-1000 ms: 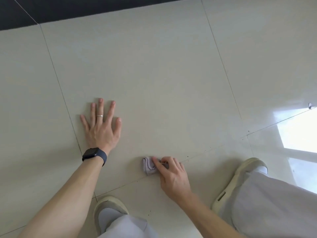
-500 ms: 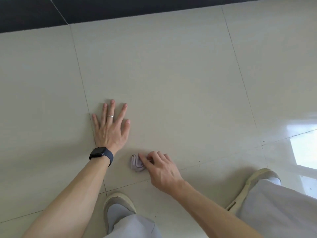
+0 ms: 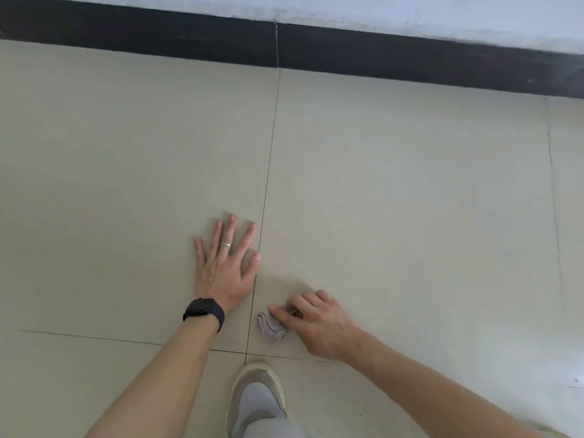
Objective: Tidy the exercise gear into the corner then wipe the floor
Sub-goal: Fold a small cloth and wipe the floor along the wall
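Left hand [image 3: 224, 273] pressed flat, fingers spread, on tiled floor [image 3: 410, 191]. Crumpled grey cloth [image 3: 271, 327] pinched by right hand [image 3: 319, 327], just right of left wrist.

Right hand [image 3: 319, 325] pinches crumpled cloth [image 3: 271, 327] on floor [image 3: 410, 200]; left hand [image 3: 224, 273] flat.

The cloth [image 3: 271, 327] has been dragged leftward over the floor [image 3: 410, 200] by the right hand [image 3: 319, 327], from well right of the left wrist to just beside a grout line [image 3: 267, 184]. The left hand [image 3: 222, 273] is now found left of that line, thumb at its edge, where before it was spread to the right of a line. The view has been raised and swung. A dark skirting [image 3: 379, 55] and pale wall [image 3: 410, 14] are now shown at the top, only one shoe [image 3: 256, 396] is seen, and the bright glare at the right has been lost.
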Demonstrator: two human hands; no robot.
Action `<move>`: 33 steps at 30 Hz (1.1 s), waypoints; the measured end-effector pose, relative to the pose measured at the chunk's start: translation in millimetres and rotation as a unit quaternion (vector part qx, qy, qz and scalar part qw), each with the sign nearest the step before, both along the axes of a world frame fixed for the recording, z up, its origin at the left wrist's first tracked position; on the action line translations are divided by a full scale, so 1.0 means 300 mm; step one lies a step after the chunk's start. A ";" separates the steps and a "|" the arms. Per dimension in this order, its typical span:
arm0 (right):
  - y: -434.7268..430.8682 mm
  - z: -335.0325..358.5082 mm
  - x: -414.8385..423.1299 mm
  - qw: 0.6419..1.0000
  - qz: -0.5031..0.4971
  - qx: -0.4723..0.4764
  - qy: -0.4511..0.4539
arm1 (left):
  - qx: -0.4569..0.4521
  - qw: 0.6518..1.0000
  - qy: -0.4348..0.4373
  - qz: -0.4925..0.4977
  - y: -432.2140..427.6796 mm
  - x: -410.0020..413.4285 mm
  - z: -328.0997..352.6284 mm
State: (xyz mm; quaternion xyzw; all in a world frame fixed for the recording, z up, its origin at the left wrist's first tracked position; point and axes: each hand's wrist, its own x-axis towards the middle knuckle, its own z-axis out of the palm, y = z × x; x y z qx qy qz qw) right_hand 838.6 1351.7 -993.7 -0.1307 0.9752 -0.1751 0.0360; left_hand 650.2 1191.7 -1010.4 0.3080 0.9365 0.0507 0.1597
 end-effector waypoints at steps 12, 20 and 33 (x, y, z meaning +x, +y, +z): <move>0.056 0.010 -0.165 0.999 -0.032 0.019 0.025 | 0.032 0.998 0.046 0.034 0.079 -0.256 0.008; 0.501 -0.002 -0.532 0.899 -0.434 0.058 0.017 | -0.014 0.997 0.055 0.053 0.159 -0.507 -0.007; 0.414 -0.041 -0.660 0.974 -0.200 0.037 0.096 | -0.002 0.996 0.031 0.080 0.177 -0.558 -0.031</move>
